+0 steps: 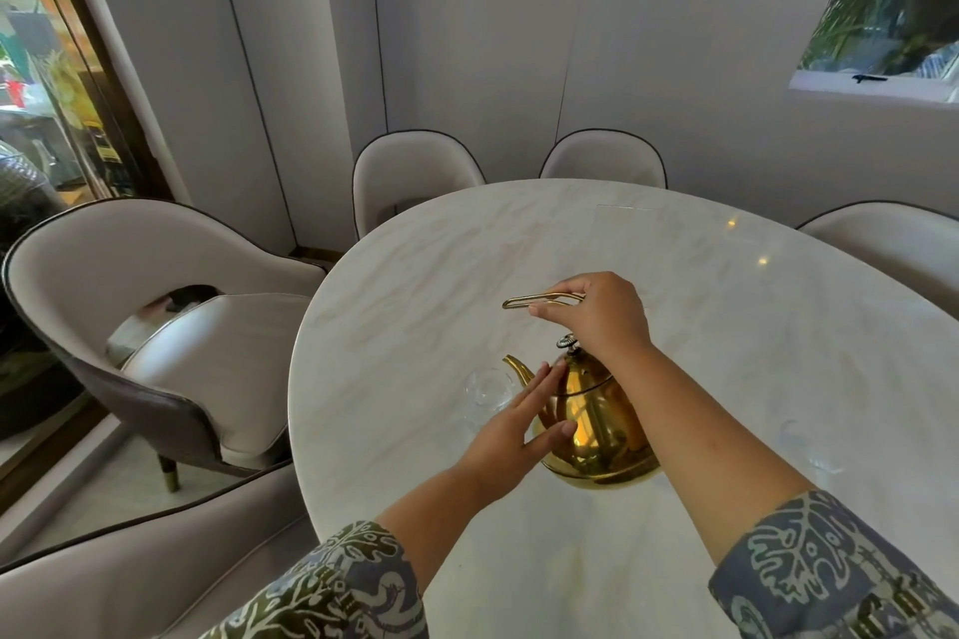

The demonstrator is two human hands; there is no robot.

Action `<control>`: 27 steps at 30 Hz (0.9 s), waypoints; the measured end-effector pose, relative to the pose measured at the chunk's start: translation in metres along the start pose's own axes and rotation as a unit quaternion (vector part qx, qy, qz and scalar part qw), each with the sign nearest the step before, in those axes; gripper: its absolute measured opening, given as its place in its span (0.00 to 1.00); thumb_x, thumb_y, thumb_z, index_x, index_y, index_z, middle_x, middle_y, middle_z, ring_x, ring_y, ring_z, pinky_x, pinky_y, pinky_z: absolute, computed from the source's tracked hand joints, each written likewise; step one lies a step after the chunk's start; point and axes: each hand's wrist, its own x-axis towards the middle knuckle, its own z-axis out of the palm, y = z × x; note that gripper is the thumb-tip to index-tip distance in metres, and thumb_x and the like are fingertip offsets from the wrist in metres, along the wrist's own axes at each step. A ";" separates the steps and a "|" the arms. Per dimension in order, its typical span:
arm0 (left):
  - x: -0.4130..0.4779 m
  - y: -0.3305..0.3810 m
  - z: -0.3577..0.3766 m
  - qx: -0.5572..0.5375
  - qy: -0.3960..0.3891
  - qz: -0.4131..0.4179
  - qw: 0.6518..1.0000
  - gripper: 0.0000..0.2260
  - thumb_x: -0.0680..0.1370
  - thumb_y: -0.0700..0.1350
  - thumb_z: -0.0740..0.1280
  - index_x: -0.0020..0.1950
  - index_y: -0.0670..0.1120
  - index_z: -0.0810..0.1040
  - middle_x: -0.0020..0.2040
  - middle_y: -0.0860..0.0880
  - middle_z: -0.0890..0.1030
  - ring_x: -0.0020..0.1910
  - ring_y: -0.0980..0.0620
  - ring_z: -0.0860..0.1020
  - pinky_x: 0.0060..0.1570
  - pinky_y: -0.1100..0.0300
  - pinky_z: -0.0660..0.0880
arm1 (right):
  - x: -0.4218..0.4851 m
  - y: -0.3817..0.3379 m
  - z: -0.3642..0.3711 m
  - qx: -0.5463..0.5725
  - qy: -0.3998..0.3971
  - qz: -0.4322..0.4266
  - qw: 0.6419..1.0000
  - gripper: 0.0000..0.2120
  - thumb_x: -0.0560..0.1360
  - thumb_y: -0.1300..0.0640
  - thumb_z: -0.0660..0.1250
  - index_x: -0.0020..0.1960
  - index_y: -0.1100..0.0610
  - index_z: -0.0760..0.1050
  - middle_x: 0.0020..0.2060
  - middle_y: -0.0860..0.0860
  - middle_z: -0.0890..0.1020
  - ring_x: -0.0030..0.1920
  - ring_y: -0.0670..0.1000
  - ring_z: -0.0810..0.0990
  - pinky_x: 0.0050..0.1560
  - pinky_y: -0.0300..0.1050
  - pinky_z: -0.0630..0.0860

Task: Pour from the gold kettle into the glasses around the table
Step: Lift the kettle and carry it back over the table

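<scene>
Gold kettle [597, 426] sits on the marble table [726, 327] near the front edge, spout toward a clear glass [485, 387] just beside it. Right hand [597, 311] clamped on the raised wire handle [534, 300]; left hand [519, 423] flat, fingers apart, steadying the body. Polished metal, likely slippery and heavy if full; carry by the handle. Glass is fragile, hard to see.

gold kettle [597, 420]: upright on table, spout left | clear glass [485, 392]: just beside spout, near table edge
</scene>
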 end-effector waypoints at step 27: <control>0.065 0.067 -0.002 0.078 0.032 0.083 0.993 0.31 0.78 0.56 0.62 0.76 0.63 0.49 0.78 0.59 0.47 0.77 0.54 0.54 0.72 0.58 0.59 | 0.022 0.051 -0.085 0.313 0.127 0.053 0.940 0.20 0.67 0.51 0.77 0.57 0.58 0.82 0.54 0.52 0.84 0.57 0.52 0.80 0.48 0.38 0.73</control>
